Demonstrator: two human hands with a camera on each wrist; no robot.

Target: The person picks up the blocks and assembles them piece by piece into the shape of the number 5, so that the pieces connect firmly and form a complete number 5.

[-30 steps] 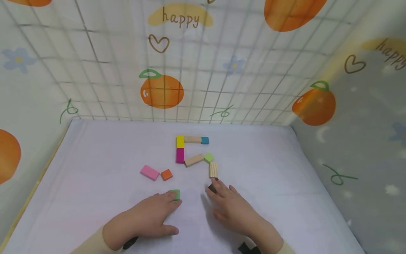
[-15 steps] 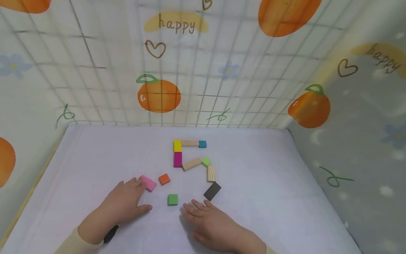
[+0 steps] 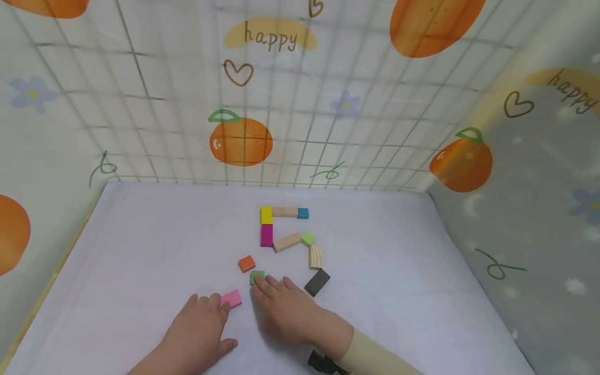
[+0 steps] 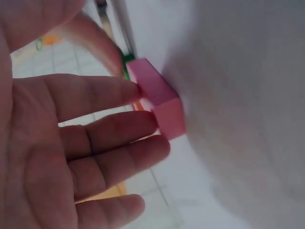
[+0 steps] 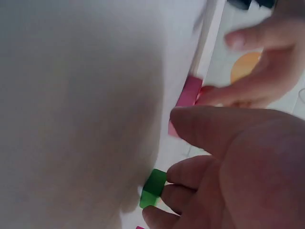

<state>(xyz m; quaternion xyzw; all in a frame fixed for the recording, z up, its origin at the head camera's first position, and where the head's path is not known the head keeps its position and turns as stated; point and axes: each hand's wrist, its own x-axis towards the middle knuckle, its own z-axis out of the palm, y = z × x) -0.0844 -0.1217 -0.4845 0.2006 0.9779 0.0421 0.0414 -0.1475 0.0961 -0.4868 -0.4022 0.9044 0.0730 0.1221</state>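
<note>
My left hand (image 3: 198, 329) touches a pink block (image 3: 232, 299) with its fingertips, fingers fairly straight in the left wrist view, where the pink block (image 4: 164, 102) lies against the index and middle fingers. To the right, my right hand (image 3: 290, 312) has its fingertips on a small green block (image 3: 257, 276). In the right wrist view the green block (image 5: 153, 188) is at the fingertips, and the thumb is spread away from it. An orange block (image 3: 246, 263) lies just beyond the green one. Right of my right hand lies a black block (image 3: 317, 282).
Further back, blocks form a bent line: blue (image 3: 303, 213), plain wood (image 3: 285, 212), yellow (image 3: 266, 215), magenta (image 3: 266, 235), another plain wood (image 3: 287, 242), light green (image 3: 308, 238) and a striped wooden one (image 3: 316, 257). A white cloth (image 3: 398, 271) covers the table; a patterned curtain hangs behind.
My left hand has left the green block and shifted the pink block toward me and turned it. My right hand has gone from the black block leftward to the green one, now slightly further back.
</note>
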